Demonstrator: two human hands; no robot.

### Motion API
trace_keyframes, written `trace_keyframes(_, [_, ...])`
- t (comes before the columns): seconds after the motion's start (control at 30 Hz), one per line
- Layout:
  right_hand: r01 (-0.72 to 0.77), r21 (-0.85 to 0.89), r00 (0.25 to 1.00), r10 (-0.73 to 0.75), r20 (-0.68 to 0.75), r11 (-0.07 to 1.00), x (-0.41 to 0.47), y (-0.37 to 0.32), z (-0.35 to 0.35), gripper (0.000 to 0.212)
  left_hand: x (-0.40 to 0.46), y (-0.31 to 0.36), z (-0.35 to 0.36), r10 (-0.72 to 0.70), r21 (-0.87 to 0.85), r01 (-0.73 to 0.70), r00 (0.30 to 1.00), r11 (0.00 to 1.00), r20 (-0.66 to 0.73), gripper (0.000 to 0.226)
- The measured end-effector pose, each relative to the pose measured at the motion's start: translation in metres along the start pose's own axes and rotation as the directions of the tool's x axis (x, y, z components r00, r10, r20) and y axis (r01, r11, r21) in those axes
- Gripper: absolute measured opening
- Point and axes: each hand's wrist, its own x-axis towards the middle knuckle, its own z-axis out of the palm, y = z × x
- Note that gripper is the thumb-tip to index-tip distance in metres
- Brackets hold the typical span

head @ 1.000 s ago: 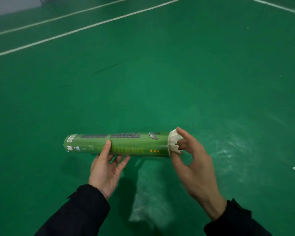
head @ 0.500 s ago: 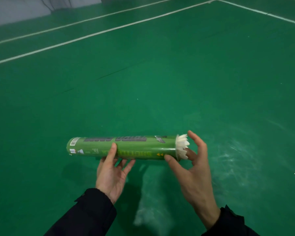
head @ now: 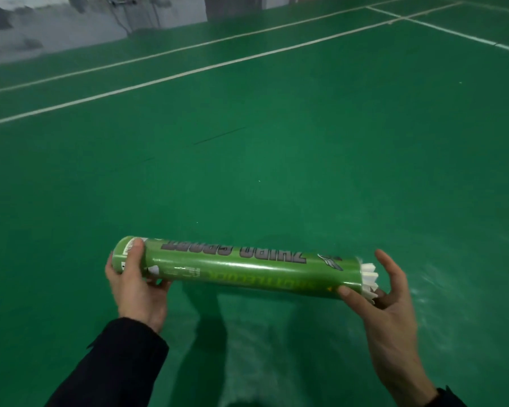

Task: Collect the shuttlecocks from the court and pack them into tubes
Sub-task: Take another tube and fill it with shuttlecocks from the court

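A long green tube point(head: 241, 267) lies nearly level in the air between both hands, above the green court floor point(head: 276, 157). Its wall is a smooth, glossy cylinder with a soft sheen along the top, printed with dark block lettering that reads upside down from this view; a paler line of lettering lower on the wall is too faint to read.

The left hand point(head: 135, 284) grips the capped end: the thumb lies curled over the top of the wall beside a small white label, and the fingers wrap underneath, only their tips showing past the lower edge. The cap itself is mostly hidden behind that hand.

At the other end, white shuttlecock feathers point(head: 369, 282) stick out of the open mouth, stiff and pleated, with jagged tips. Only this fringe shows; the rest of the shuttlecock is inside the tube. The right hand point(head: 385, 304) cups that end, fingers spread and straight: the thumb tip presses the wall just short of the mouth, the forefinger stands free above the feathers, and the other fingers lie under them, partly covered.

Both wrists end in dark sleeves point(head: 121, 362), cut off by the lower edge. White lines point(head: 188, 73) cross the matte floor beyond, and the far wall is blurred.
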Motion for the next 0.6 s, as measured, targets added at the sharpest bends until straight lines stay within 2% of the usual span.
trace_keyframes(0.07, [0.012, 0.001, 1.0, -0.012, -0.01, 1.0, 0.001, -0.001, 0.004, 0.068, 0.002, -0.002, -0.002, -0.004, 0.026, 0.004, 1.0, 1.0, 0.007, 0.048])
trace_keyframes(0.2, [0.093, -0.003, 0.996, -0.093, -0.01, 0.996, 0.006, -0.008, 0.011, 0.055, 0.0, -0.009, -0.007, -0.039, -0.011, 0.039, 0.999, 0.999, 0.008, 0.056])
trace_keyframes(0.4, [0.144, -0.038, 0.989, -0.142, 0.046, 0.989, 0.007, -0.011, 0.012, 0.048, -0.002, -0.014, -0.014, -0.084, -0.026, 0.084, 0.996, 0.996, 0.005, 0.054])
trace_keyframes(0.53, [0.137, -0.083, 0.99, -0.133, 0.051, 0.987, 0.008, -0.004, 0.012, 0.048, -0.005, -0.008, -0.015, -0.064, 0.028, 0.064, 0.998, 0.998, 0.025, 0.033])
trace_keyframes(0.6, [0.129, -0.104, 0.992, -0.127, 0.029, 0.986, 0.008, 0.002, 0.011, 0.048, -0.003, -0.001, -0.015, -0.045, 0.042, 0.045, 0.999, 0.998, -0.004, 0.04])
